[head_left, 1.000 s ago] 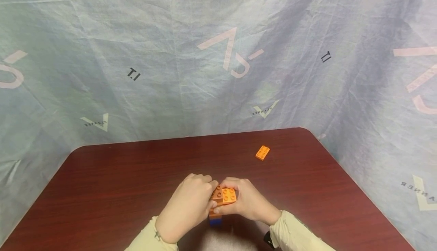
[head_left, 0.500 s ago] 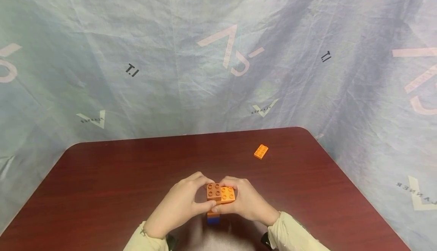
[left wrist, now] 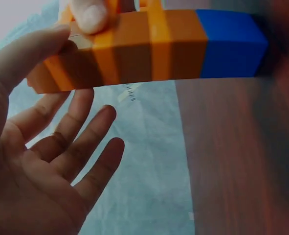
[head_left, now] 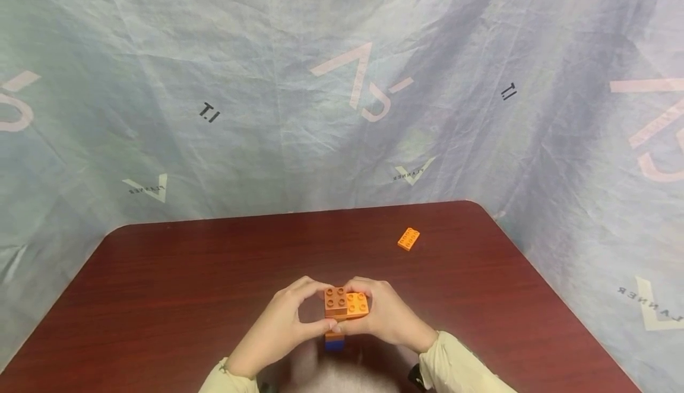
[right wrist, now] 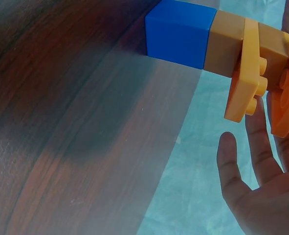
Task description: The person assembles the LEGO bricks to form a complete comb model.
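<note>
A tower of toy building bricks stands at the near middle of the table, between the two hands. Its blue brick (head_left: 335, 344) is at the bottom; brown bricks (left wrist: 181, 49) and thin orange plates (right wrist: 247, 73) alternate above it. On top is a brown brick (head_left: 335, 301) with bare studs. My left hand (head_left: 280, 325) holds this top part from the left between thumb and fingertips, the other fingers spread in the left wrist view. My right hand (head_left: 392, 316) pinches the upper orange plate (head_left: 357, 304), which sticks out to the right. The thumbs nearly meet in front.
A loose orange plate (head_left: 408, 239) with studs up lies on the dark red table (head_left: 214, 274), at its far right. Behind and beside the table hangs a printed grey cloth (head_left: 240, 143).
My left fingers have drawn back from over the top brown brick to its left side, baring its studs. My right hand keeps its hold, and the tower stays in place.
</note>
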A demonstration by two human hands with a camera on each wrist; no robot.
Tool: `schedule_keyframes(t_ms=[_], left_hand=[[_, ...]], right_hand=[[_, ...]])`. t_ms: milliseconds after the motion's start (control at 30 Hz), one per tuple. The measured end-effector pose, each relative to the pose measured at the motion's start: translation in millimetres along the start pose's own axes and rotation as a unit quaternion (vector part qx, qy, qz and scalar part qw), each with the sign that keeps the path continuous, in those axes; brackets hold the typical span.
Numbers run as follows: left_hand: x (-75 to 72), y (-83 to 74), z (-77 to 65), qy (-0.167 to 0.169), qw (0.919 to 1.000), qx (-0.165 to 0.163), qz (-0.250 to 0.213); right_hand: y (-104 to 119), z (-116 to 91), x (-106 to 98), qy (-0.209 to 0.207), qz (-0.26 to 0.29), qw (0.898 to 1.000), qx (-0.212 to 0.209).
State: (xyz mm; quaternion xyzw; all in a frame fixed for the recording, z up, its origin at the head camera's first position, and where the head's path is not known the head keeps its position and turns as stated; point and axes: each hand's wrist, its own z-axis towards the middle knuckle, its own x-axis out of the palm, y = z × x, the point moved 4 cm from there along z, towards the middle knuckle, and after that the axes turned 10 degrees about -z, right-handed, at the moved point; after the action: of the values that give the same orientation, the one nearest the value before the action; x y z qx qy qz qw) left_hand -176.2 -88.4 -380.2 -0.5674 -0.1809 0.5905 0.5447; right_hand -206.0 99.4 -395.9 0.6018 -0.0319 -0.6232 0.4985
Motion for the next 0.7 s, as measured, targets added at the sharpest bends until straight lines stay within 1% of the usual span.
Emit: schedule_keyframes(t_ms=[167,267,367,433,567,633,700], left_hand=[[4.2,5.1,-2.0,-0.013,0.9997,-0.002,-0.018],[5.7,5.6,-1.1,-0.03,0.9992,0.011,-0.025],[5.7,3.6,0.4,-0.051,0.9978,0.034,-0.026],[4.7,1.3,1.5,-0.062,0.9968,0.05,-0.012],[2.1,-2.4,2.3,-0.071,0.9943,0.067,0.042],[1.3,-3.0,1.9,-0.073,0.9933,0.067,0.059],[1.0,-3.2,1.1,-0.073,0.9939,0.062,0.054]], right_hand=[[-0.2,0.1,-0.6,0.002,0.001,1.0,0.0],[-0.1,0.0,-1.6,0.004,0.005,1.0,-0.001],[0.0,0.4,-2.3,0.006,0.008,1.0,-0.003],[0.1,0.8,-2.6,0.008,0.012,1.0,-0.005],[0.6,1.9,-2.8,0.01,0.013,1.0,-0.007],[0.9,2.4,-2.7,0.012,0.014,1.0,-0.006],[1.5,2.9,-2.0,0.016,0.015,1.0,-0.005]])
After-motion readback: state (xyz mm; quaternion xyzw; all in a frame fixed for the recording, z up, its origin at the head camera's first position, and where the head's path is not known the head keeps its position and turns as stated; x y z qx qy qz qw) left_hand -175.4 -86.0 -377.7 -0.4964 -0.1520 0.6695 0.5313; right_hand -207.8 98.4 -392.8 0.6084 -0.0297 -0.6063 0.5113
